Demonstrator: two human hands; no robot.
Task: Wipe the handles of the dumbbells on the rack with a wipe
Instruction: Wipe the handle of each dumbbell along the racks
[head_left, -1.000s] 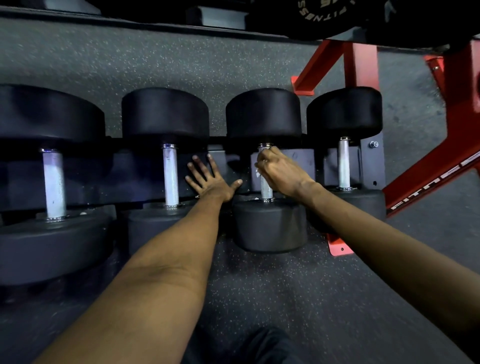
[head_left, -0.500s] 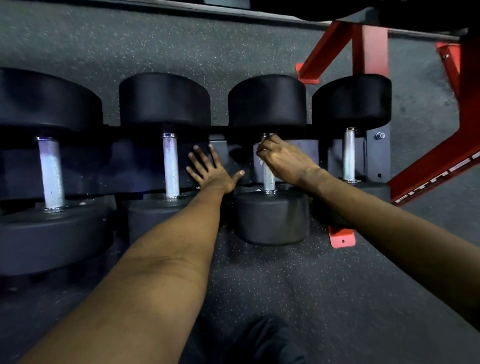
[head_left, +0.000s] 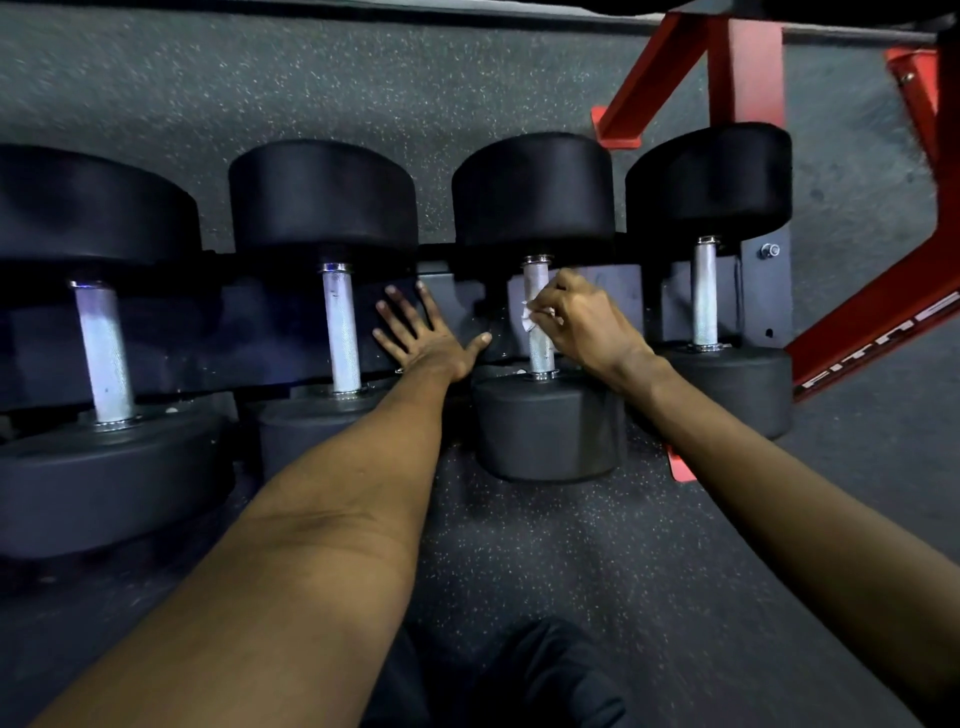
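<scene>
Several black dumbbells with steel handles lie side by side on a low dark rack (head_left: 763, 291). My right hand (head_left: 582, 322) pinches a small white wipe (head_left: 529, 316) against the handle of the third dumbbell (head_left: 538, 343). The wipe sits at the middle of that handle, on its right side. My left hand (head_left: 426, 338) lies flat with fingers spread on the rack plate between the second dumbbell's handle (head_left: 341, 332) and the third. The leftmost handle (head_left: 103, 353) and the rightmost handle (head_left: 705, 296) are untouched.
A red steel frame (head_left: 878, 306) with white lettering stands right of the rack and behind it. Speckled grey rubber floor (head_left: 571, 545) surrounds everything. My dark trouser leg (head_left: 545, 675) shows at the bottom edge.
My right hand has loosened from a full wrap around the third handle to a pinch, so the white wipe now shows. The left hand has stayed flat on the rack.
</scene>
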